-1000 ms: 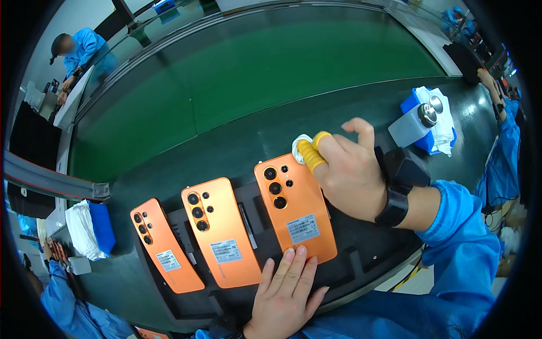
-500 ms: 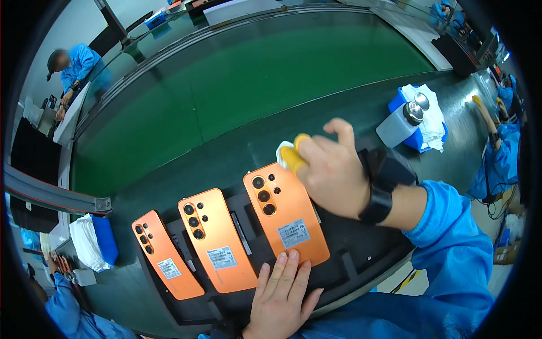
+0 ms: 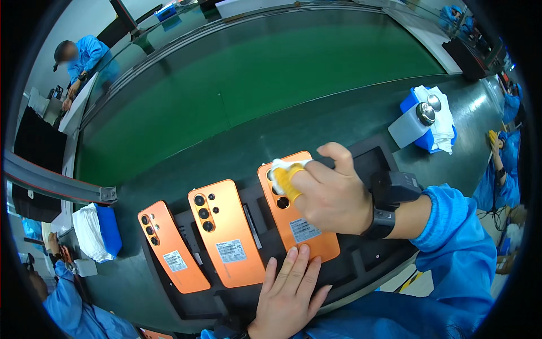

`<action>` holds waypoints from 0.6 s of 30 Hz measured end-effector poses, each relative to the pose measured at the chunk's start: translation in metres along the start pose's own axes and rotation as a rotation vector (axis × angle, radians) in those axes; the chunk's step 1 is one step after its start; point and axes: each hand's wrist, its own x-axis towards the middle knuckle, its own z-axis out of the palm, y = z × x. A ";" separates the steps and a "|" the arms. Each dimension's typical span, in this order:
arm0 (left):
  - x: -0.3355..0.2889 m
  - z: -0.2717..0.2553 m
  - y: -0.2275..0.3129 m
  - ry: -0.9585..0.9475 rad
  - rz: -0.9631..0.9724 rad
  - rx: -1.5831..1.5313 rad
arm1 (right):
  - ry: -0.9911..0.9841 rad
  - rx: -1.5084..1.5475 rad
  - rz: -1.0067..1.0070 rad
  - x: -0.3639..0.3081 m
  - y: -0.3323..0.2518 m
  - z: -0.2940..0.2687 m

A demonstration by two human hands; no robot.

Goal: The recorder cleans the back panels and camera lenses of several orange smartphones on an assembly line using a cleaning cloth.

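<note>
Three orange smartphones lie back up in a black tray [image 3: 372, 164]: the left phone [image 3: 189, 274], the middle phone [image 3: 243, 274] and the right phone [image 3: 327, 244]. My right hand [image 3: 330, 195] pinches a white cloth [image 3: 276, 176] against the camera end of the right phone, covering some of its lenses. Yellow finger cots [image 3: 289, 179] cover the thumb and a finger of that hand. My left hand [image 3: 291, 296] lies flat with fingers stretched, its fingertips on the lower end of the same phone. Each phone carries a pale label below its lenses.
At the right stands a blue bin [image 3: 443, 138] of white cloths with a pump bottle [image 3: 409, 125] against it. Another blue bin [image 3: 110, 231] with white cloths is at the left. Beyond the tray runs a green conveyor belt [image 3: 237, 79]. Co-workers in blue sit on both sides.
My right hand has brought the cloth from the phone's top edge down onto its lenses. My left hand stays at the phone's lower end. The whole view has shifted slightly.
</note>
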 end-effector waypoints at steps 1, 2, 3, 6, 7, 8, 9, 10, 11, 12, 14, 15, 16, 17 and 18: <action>-0.001 0.000 0.000 0.001 0.000 -0.007 | -0.009 -0.043 -0.003 -0.004 0.001 -0.002; 0.000 0.000 0.000 0.002 0.002 -0.013 | -0.017 -0.089 -0.005 -0.008 0.003 -0.003; 0.000 0.001 -0.001 0.005 0.005 -0.017 | -0.052 -0.142 0.017 -0.011 0.004 -0.009; 0.001 0.004 -0.001 0.019 0.053 -0.021 | -0.105 -0.243 0.116 -0.020 0.013 -0.021; 0.002 0.004 -0.001 0.024 0.051 -0.014 | -0.154 -0.260 0.190 -0.020 0.017 -0.032; 0.002 0.006 0.000 0.029 0.051 -0.005 | -0.187 -0.258 0.188 -0.028 0.029 -0.032; 0.001 0.005 0.000 0.032 0.051 0.003 | -0.156 -0.272 0.233 -0.028 0.036 -0.040; -0.001 0.004 0.001 0.034 0.045 0.017 | -0.123 -0.287 0.279 -0.029 0.043 -0.050; -0.001 -0.002 0.009 0.005 -0.012 0.022 | -0.100 -0.348 0.298 -0.027 0.050 -0.069; 0.001 -0.006 0.015 -0.024 -0.062 0.031 | -0.035 -0.421 0.360 -0.029 0.062 -0.082; -0.003 -0.001 0.011 0.022 -0.016 -0.016 | -0.052 -0.630 0.492 -0.041 0.089 -0.111; -0.005 0.000 0.008 0.017 0.048 0.002 | -0.054 -0.658 0.495 -0.050 0.102 -0.122; -0.006 0.002 0.005 0.015 0.106 0.023 | -0.115 -0.672 0.574 -0.060 0.114 -0.129; -0.006 0.003 0.003 0.019 0.113 0.020 | -0.173 -0.672 0.651 -0.069 0.121 -0.131; -0.006 0.004 0.000 -0.019 0.143 0.051 | -0.170 -0.673 0.647 -0.075 0.124 -0.131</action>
